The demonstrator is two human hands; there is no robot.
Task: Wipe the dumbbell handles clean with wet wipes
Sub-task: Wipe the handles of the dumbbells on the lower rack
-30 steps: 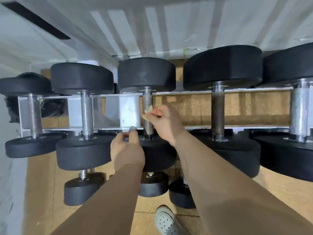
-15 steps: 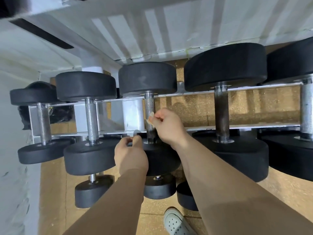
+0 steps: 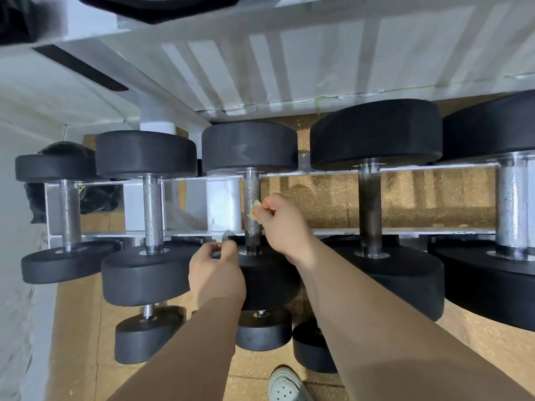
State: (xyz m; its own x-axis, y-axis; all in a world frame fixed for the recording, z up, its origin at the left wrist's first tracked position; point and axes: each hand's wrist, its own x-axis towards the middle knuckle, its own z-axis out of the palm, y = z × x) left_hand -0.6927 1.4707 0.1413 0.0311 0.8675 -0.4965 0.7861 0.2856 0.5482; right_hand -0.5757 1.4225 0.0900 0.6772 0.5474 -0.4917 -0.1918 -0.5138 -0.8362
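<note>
Several black dumbbells with metal handles lie across a white rack [image 3: 405, 231]. My right hand [image 3: 282, 224] pinches a small, yellowed wet wipe [image 3: 254, 211] and presses it against the right side of the knurled handle [image 3: 251, 195] of the middle dumbbell. My left hand [image 3: 215, 270] grips the near black weight [image 3: 269, 279] of that same dumbbell, fingers curled over its top edge by the front rail. A darker, dirtier handle [image 3: 370, 209] belongs to the dumbbell to the right.
Smaller dumbbells [image 3: 144, 334] sit on a lower tier below my arms. A white shelf [image 3: 289, 68] overhangs the rack from above. A white wall [image 3: 17, 314] bounds the left side. The floor is brown cork [image 3: 477, 357], and a pale shoe [image 3: 285, 386] shows at the bottom.
The view has shifted so the rack sits lower and further right in frame. My right hand stays on the middle handle with the wipe, and my left hand keeps its hold.
</note>
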